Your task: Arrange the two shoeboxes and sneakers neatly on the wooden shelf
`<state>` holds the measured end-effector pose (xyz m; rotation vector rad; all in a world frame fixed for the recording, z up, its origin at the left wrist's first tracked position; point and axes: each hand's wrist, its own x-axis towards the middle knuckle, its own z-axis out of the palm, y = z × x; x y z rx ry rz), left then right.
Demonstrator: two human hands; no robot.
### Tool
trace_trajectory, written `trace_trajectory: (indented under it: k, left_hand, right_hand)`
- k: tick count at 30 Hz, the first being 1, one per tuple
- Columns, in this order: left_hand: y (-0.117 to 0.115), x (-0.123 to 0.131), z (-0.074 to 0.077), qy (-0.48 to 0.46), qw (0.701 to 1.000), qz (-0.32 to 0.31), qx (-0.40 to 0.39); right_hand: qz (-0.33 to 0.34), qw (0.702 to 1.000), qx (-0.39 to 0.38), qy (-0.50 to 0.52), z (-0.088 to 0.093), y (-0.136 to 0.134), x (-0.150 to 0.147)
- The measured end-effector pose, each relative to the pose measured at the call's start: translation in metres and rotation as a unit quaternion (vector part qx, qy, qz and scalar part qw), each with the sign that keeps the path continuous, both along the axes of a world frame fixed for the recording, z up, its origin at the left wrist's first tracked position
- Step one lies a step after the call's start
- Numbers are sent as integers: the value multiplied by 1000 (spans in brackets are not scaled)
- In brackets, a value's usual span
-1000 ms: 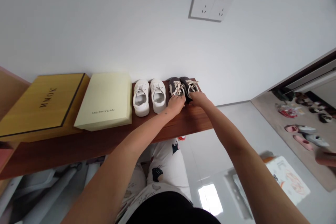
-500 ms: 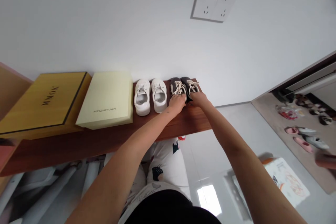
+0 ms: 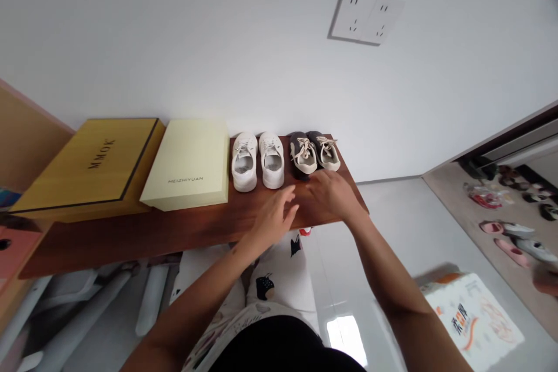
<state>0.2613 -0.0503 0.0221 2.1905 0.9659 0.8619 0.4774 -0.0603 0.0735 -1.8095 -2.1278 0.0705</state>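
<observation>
A pair of dark sneakers with cream laces, the left shoe (image 3: 304, 154) and the right shoe (image 3: 325, 151), stands side by side at the right end of a reddish-brown wooden shelf (image 3: 196, 226), toes to the wall. My left hand (image 3: 274, 215) hovers above the shelf's front edge, fingers apart and holding nothing. Just in front of the dark shoes' heels is my right hand (image 3: 332, 190), fingers bent, with no shoe in its grasp; whether it touches a heel I cannot tell. Left of them sits a pair of white sneakers (image 3: 244, 163).
A pale yellow shoebox (image 3: 187, 157) and a larger mustard box (image 3: 91, 168) stand on the shelf at left. The wall carries a double socket (image 3: 367, 14). On the floor at right lie a white printed package (image 3: 475, 317) and a mat (image 3: 457, 197) with several shoes.
Both hands have let go of the dark sneakers and drawn back toward me, the left one farther. The shoes now stand free on the shelf. The view has shifted slightly.
</observation>
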Motion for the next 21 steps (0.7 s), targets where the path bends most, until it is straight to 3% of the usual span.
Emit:
trace_trajectory:
  k: [3,6,9,12,17,21]
  left_hand:
    - [-42,-45,-27,57,993,-3,-107]
    - [-79,-78,-61,144,960,-14,-238]
    - [-106,-101,-94,220,920,11,-324]
    - [-119,-116,-114,274,900,3,-338]
    - [-115,-117,-120,348,877,9,-331]
    - [-107,-116,-126,299,887,42,-350]
  right_hand:
    - [46,993,-6,109,-35,-41,-29]
    - [87,975,-70,191,-83,-79,-71]
    - [150,957,-172,181,-131,-108,-118]
    - [191,939,-258,124,-165,-126,-158]
    - [108,951,-285,46,-182,-128,-194]
    - [61,956,-284,35,-186,-124,-207]
